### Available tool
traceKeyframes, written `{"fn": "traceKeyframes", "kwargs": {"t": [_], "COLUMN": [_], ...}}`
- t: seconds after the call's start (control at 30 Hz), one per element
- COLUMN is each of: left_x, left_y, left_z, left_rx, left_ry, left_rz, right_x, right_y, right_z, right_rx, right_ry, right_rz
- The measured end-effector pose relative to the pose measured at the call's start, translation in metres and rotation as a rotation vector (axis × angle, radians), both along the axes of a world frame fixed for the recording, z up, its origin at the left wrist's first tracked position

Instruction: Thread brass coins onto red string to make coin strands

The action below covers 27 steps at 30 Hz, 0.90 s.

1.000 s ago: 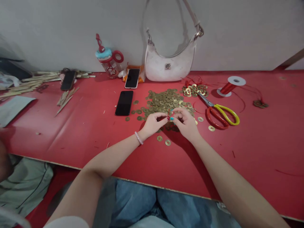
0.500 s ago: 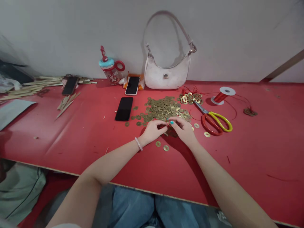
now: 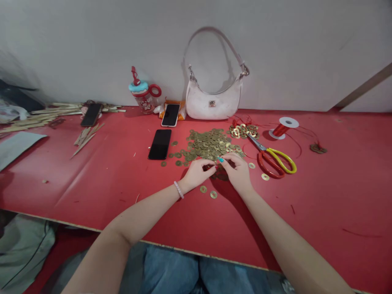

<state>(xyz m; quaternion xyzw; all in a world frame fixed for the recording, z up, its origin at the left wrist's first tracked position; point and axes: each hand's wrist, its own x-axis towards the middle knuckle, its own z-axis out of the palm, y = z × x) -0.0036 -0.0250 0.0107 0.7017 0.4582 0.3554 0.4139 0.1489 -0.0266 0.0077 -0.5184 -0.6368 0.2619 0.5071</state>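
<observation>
Your left hand (image 3: 197, 173) and right hand (image 3: 238, 173) have stayed together, with the fingertips of both closed on a small red cord piece (image 3: 217, 167). It is just beside the coin pile (image 3: 210, 143) on the red table (image 3: 321, 204).

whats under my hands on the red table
A small dark cluster of coins lies on the red table beneath the left hand and right hand. They cover part of it, so how it is joined cannot be seen.
</observation>
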Motion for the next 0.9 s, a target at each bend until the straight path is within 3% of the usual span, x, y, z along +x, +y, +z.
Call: {"fn": "traceKeyframes", "kwargs": {"t": [0.1,0.23,0.4,0.53,0.7,0.9], "left_x": [-0.001,-0.002,0.000,0.001,-0.002,-0.005], "left_y": [0.002,0.006,0.009,0.011,0.014,0.017], "left_z": [-0.003,-0.003,-0.002,-0.004,-0.004,-0.005], "left_rx": [-0.130,-0.354,-0.451,-0.505,-0.664,-0.672], "left_ry": [-0.115,-0.463,-0.805,-1.018,-1.100,-1.134], "left_rz": [-0.007,0.051,0.048,0.040,0.050,0.105], "right_x": [0.000,-0.001,-0.007,-0.010,-0.011,-0.011], "right_y": [-0.001,0.000,-0.003,-0.005,-0.005,-0.005], "right_z": [0.000,-0.002,-0.010,-0.012,-0.011,-0.009], "right_rx": [-0.076,-0.117,-0.161,-0.144,-0.218,-0.181], "right_ry": [0.117,0.236,0.147,0.050,0.026,-0.007], "right_rz": [-0.018,0.037,0.290,0.284,0.265,0.175]}}
